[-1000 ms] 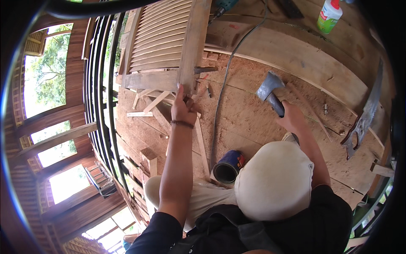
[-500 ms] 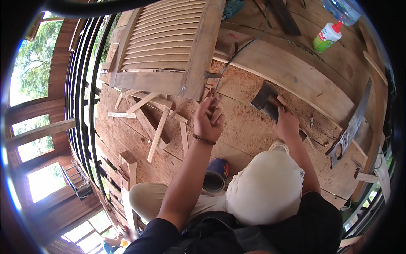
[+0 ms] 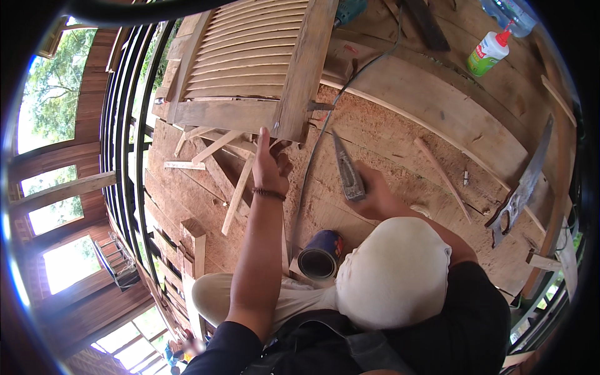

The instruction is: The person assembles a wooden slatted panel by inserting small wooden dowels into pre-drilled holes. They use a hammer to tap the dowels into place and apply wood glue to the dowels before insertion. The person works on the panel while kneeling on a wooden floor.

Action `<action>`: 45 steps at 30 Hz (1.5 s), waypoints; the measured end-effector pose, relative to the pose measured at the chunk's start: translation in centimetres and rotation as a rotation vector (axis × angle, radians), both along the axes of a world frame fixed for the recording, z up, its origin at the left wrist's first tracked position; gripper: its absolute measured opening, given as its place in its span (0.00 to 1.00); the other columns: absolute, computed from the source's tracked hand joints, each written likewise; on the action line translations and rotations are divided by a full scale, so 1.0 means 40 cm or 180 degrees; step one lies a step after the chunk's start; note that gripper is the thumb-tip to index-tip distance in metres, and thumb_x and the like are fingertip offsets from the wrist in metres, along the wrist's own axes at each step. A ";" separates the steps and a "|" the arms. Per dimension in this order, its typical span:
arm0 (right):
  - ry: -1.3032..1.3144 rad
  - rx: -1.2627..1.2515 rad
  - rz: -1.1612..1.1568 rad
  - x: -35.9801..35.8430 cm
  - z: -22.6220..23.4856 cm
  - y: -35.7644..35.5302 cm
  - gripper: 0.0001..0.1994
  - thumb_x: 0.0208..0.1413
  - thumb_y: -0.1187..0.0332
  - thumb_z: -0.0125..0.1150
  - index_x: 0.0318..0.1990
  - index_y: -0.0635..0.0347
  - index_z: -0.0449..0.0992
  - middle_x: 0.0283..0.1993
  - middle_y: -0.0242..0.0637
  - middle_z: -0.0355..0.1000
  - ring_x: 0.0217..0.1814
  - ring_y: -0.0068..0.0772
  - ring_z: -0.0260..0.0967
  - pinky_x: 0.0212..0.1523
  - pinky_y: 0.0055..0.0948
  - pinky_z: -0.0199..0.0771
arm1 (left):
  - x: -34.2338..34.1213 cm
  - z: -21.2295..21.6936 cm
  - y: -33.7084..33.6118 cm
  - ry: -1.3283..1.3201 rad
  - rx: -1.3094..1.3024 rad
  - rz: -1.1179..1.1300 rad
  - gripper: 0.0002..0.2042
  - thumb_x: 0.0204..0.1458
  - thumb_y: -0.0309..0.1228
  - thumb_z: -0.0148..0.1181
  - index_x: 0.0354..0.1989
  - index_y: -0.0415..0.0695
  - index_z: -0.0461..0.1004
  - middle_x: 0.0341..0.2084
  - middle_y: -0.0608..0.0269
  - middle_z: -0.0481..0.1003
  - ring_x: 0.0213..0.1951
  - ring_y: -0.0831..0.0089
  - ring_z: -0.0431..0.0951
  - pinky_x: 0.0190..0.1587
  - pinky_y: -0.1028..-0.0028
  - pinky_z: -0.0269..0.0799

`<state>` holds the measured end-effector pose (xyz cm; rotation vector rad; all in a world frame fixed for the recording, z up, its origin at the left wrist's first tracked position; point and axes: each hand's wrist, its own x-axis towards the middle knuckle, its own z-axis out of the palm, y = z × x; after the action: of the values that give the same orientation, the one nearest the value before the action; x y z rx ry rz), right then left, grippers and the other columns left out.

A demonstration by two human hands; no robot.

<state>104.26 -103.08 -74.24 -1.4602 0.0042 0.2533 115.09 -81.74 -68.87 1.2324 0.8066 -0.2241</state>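
Note:
A louvered wooden shutter (image 3: 290,69) with a thick frame stands raised in front of me. My left hand (image 3: 272,167) is at its lower corner, thumb up against the bottom rail and fingers curled beneath; the fingertips are partly hidden. In my right hand (image 3: 377,192) is a dark hatchet (image 3: 347,167), lifted off the floor and turned so that its wedge-shaped head shows narrow, thin edge pointing away from me. My grip hides most of its handle. A short wooden tenon (image 3: 322,107) juts from the shutter's right side.
Wood strips (image 3: 237,194) lie under the shutter at left. A dark cable (image 3: 312,150) crosses the sawdust-covered floor. Near my knees lies an open can (image 3: 317,265). Rightward are a thin stick (image 3: 442,178), a handsaw (image 3: 522,181), a wide plank (image 3: 431,103) and a glue bottle (image 3: 487,54).
My right hand has raised the hatchet from the floor and brought it left, turning it edge-on. My left hand has shifted left and up onto the shutter's bottom rail.

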 end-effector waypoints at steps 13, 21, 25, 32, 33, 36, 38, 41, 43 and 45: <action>-0.0453 0.0161 -0.0050 0.046 -0.003 0.160 0.12 0.51 0.73 0.68 0.41 0.59 0.71 0.31 0.38 0.71 0.33 0.27 0.65 0.36 0.31 0.71 | 0.028 -0.028 0.029 0.0106 -0.0007 -0.0117 0.13 0.58 0.48 0.66 0.35 0.55 0.74 0.23 0.74 0.73 0.17 0.82 0.60 0.20 0.76 0.53; -0.0306 0.0416 -0.0611 0.020 -0.004 0.045 0.06 0.58 0.78 0.61 0.39 0.58 0.70 0.29 0.27 0.66 0.31 0.20 0.62 0.32 0.28 0.67 | -0.114 -0.063 -0.028 -0.0356 -0.1700 -0.0660 0.22 0.66 0.50 0.50 0.52 0.44 0.76 0.38 0.67 0.79 0.14 0.84 0.56 0.18 0.81 0.54; 0.0742 0.0121 -0.0812 0.006 -0.015 -0.013 0.05 0.59 0.77 0.59 0.39 0.58 0.70 0.29 0.26 0.66 0.31 0.17 0.63 0.29 0.25 0.65 | -0.083 0.015 -0.156 0.0006 -0.1142 -0.0706 0.19 0.66 0.45 0.53 0.51 0.41 0.76 0.33 0.67 0.78 0.15 0.86 0.57 0.19 0.82 0.54; 0.0505 0.0187 -0.0650 -0.003 -0.052 0.012 0.10 0.59 0.77 0.60 0.47 0.59 0.74 0.32 0.24 0.68 0.32 0.16 0.64 0.30 0.24 0.66 | -0.053 0.001 -0.172 -0.0859 0.2264 -0.1333 0.17 0.64 0.38 0.56 0.35 0.36 0.82 0.23 0.60 0.82 0.23 0.74 0.77 0.28 0.73 0.72; 0.0583 0.0215 -0.0545 0.001 -0.032 0.008 0.10 0.59 0.78 0.60 0.48 0.59 0.74 0.33 0.24 0.68 0.32 0.16 0.64 0.31 0.24 0.67 | -0.048 -0.015 -0.167 -0.0921 0.2294 -0.1243 0.17 0.64 0.38 0.56 0.33 0.36 0.82 0.22 0.59 0.82 0.24 0.71 0.79 0.30 0.72 0.73; 0.0321 0.0042 -0.0517 0.018 0.009 -0.002 0.12 0.57 0.79 0.61 0.49 0.61 0.74 0.33 0.28 0.70 0.35 0.19 0.67 0.35 0.26 0.70 | -0.071 -0.025 -0.169 -0.0860 0.2615 -0.1267 0.16 0.63 0.37 0.56 0.32 0.37 0.83 0.19 0.58 0.81 0.25 0.71 0.81 0.32 0.71 0.74; 0.0013 -0.0323 -0.0507 0.033 0.014 -0.016 0.13 0.54 0.79 0.62 0.48 0.62 0.76 0.34 0.31 0.72 0.36 0.23 0.70 0.39 0.27 0.73 | -0.080 -0.038 -0.167 -0.0892 0.2509 -0.1270 0.16 0.64 0.38 0.56 0.33 0.39 0.83 0.19 0.59 0.80 0.25 0.73 0.81 0.32 0.71 0.74; -0.0055 -0.0332 -0.0405 0.061 -0.007 -0.075 0.14 0.52 0.73 0.63 0.47 0.61 0.76 0.34 0.41 0.75 0.38 0.32 0.75 0.41 0.34 0.74 | -0.091 -0.081 -0.165 -0.1099 0.2180 -0.1179 0.16 0.66 0.38 0.55 0.34 0.38 0.82 0.21 0.62 0.81 0.26 0.76 0.79 0.32 0.74 0.72; 0.0182 -0.0946 -0.0020 0.091 0.058 -0.100 0.15 0.53 0.71 0.64 0.49 0.62 0.76 0.38 0.44 0.77 0.41 0.37 0.77 0.43 0.36 0.76 | -0.105 -0.115 -0.135 -0.1118 0.1565 -0.0934 0.16 0.67 0.37 0.54 0.35 0.38 0.82 0.24 0.64 0.81 0.27 0.78 0.76 0.33 0.76 0.70; 0.0058 -0.1709 0.0040 0.113 0.093 -0.134 0.17 0.52 0.69 0.66 0.50 0.62 0.77 0.41 0.48 0.77 0.43 0.44 0.78 0.46 0.41 0.77 | -0.101 -0.110 -0.138 -0.1072 0.0985 -0.0830 0.14 0.68 0.34 0.54 0.35 0.39 0.81 0.26 0.69 0.78 0.28 0.82 0.71 0.32 0.80 0.64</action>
<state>108.77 -108.45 -70.51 -1.9920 0.0833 0.2890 111.03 -87.25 -73.28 1.6173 0.3951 -0.0985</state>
